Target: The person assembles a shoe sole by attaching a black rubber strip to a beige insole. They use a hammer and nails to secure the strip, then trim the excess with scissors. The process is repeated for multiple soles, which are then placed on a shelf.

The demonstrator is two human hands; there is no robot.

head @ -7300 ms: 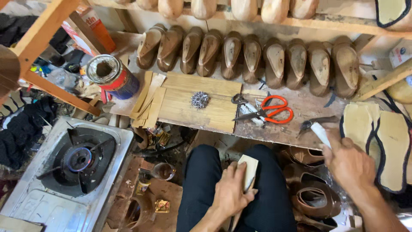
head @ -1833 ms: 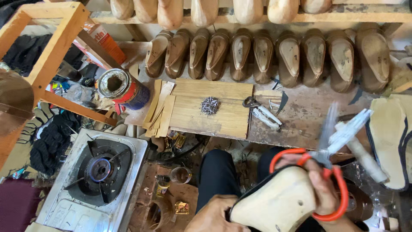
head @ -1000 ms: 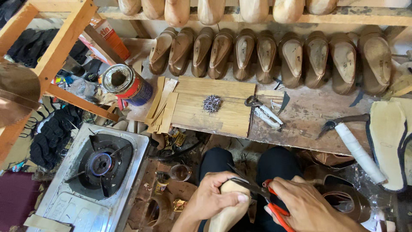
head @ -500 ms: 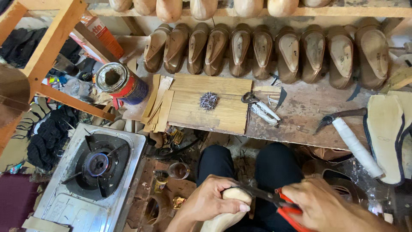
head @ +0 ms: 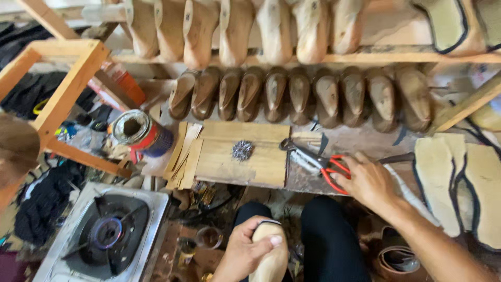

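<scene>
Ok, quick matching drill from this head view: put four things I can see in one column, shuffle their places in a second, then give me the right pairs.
Things:
1. red-handled metal scissors
2. pale wooden shoe last
3. round open-topped metal tin with red and blue side
4. small pile of grey metal tacks

Places:
A. held in the left hand, over the lap
B. on the light wooden board
C. under the right hand, on the bench
D. left of the board, by the wooden frame

Pairs: 1-C, 2-A, 3-D, 4-B

Bare forearms, black trousers (head: 329,235)
</scene>
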